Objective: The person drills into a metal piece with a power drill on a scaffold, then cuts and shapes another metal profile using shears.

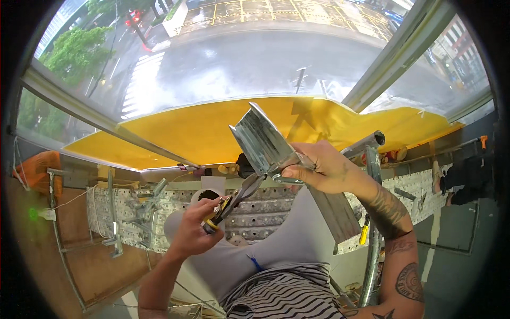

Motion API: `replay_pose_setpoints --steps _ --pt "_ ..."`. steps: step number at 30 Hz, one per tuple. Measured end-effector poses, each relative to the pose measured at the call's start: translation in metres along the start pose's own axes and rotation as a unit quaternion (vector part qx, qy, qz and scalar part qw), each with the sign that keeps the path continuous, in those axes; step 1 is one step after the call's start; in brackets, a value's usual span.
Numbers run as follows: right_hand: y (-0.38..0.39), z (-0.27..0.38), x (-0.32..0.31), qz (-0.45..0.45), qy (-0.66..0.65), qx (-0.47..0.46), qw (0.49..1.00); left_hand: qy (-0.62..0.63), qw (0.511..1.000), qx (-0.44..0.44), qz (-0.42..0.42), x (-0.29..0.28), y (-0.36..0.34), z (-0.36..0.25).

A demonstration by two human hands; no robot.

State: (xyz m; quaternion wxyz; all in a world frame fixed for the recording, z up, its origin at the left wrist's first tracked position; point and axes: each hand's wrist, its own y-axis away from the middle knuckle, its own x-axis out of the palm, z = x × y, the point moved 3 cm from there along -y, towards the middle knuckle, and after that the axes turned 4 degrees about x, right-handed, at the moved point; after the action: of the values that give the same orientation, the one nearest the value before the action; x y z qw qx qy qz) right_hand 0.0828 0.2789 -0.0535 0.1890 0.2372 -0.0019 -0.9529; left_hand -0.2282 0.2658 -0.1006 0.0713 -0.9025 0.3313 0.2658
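Note:
My left hand (196,228) is closed around metal snips (245,187) with black and yellow handles, their jaws angled up to the lower end of a short galvanized metal channel (257,135). My right hand (329,167) grips that channel by its lower right end, thumb across the metal, holding it tilted over my knees. Below this hand a longer metal length (334,215) slants down beside my leg, near a yellow-handled tool (364,231).
I am over a perforated metal platform (260,218) with loose metal fittings (151,207) on the left. A steel tube (372,266) rises at my right. Ahead are a yellow sheet (186,138) and windows above a street. Another person's dark-trousered leg (467,181) shows far right.

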Motion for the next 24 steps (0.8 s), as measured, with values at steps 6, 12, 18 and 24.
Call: replay_pose_setpoints --steps 6,12,18,24 --pt "0.001 0.027 -0.009 0.027 0.067 -0.012 0.997 0.123 0.991 -0.034 0.027 0.016 0.007 0.008" --pt "-0.002 -0.005 -0.011 -0.044 0.181 -0.134 0.973 0.056 0.996 -0.073 -0.005 0.023 0.027 0.032" --pt "-0.014 0.021 -0.012 0.001 0.246 0.103 0.964 -0.070 0.990 0.048 -0.116 0.017 0.008 0.016" --pt "-0.012 0.071 0.002 0.029 0.208 0.103 0.972 -0.061 0.984 0.062 -0.156 -0.001 0.005 0.006"
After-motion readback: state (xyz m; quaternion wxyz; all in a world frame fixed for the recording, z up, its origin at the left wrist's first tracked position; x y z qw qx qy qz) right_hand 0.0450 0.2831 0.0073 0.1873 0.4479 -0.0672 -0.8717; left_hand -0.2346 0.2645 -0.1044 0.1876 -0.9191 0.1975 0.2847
